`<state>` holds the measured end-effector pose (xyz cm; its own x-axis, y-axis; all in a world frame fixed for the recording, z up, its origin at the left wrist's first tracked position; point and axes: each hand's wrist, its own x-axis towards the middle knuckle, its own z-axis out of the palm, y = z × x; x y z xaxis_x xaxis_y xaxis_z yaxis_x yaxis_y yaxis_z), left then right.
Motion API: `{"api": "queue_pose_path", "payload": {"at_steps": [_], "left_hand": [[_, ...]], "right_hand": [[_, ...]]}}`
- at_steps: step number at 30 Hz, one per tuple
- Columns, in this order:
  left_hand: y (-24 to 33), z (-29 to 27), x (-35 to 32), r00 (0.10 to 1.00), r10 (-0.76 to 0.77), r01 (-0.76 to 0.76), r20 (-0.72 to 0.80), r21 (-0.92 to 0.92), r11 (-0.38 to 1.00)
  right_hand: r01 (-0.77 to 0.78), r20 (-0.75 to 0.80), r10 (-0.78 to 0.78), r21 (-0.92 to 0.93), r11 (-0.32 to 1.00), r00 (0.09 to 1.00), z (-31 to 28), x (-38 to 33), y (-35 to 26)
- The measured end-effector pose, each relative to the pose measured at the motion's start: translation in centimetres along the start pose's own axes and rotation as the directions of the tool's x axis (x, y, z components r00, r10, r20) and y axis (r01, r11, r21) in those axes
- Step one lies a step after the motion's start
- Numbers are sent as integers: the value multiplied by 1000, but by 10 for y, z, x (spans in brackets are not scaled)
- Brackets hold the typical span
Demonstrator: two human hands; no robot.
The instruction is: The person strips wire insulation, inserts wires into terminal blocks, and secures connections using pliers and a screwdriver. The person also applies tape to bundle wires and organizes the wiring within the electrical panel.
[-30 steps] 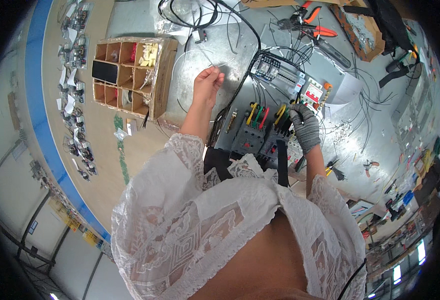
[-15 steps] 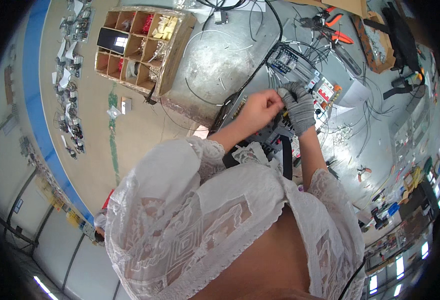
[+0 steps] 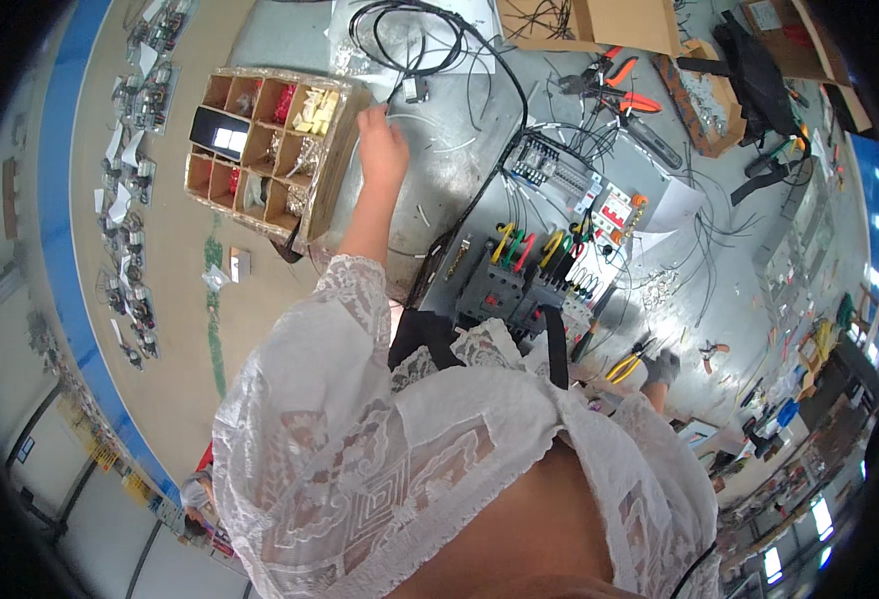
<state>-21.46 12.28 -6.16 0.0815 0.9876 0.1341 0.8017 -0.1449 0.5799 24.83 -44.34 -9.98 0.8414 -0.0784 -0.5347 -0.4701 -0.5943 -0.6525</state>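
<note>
My left hand is bare and reaches forward beside the right wall of a divided cardboard box. Its fingers look curled together; anything between them is too small to make out. A black cable with a small grey block lies just beyond it. My right hand, in a grey glove, is low on the right beside yellow-handled pliers; its fingers are unclear. Between my arms sits an electrical assembly with dark grey contactors, yellow, green and red wire sleeves and a red-and-white breaker.
Orange-handled cutters and a grey-handled tool lie at the far right by an open carton. A black cable coil is at the back. Loose wires spread right of the breaker. Wired assemblies line the left.
My hands have parted from above the assembly. The left moved left and forward to the box; the right moved back and right to the pliers. The coloured wire sleeves are now uncovered.
</note>
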Motion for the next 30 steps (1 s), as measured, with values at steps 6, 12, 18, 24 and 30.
{"api": "queue_pose_path", "payload": {"at_steps": [6, 12, 18, 24, 30], "left_hand": [[-22, 92, 46, 972, -214, 224, 98, -106, 969], [-7, 46, 68, 962, -241, 255, 124, -116, 960], [-39, 66, 86, 981, -192, 176, -33, -268, 947], [-45, 79, 122, 912, -399, 340, -96, -365, 867], [-33, 87, 125, 921, -385, 319, 53, -668, 673]], "right_hand": [[197, -139, -315, -533, 823, 939, -99, 78, 63], [555, 189, -523, -337, 761, 831, 78, -32, -73], [921, 541, -768, -30, 389, 342, 253, -161, -255], [940, 602, -787, -173, -293, -134, 442, -230, -356], [675, 937, -331, -314, -667, 109, 536, -194, -417]]}}
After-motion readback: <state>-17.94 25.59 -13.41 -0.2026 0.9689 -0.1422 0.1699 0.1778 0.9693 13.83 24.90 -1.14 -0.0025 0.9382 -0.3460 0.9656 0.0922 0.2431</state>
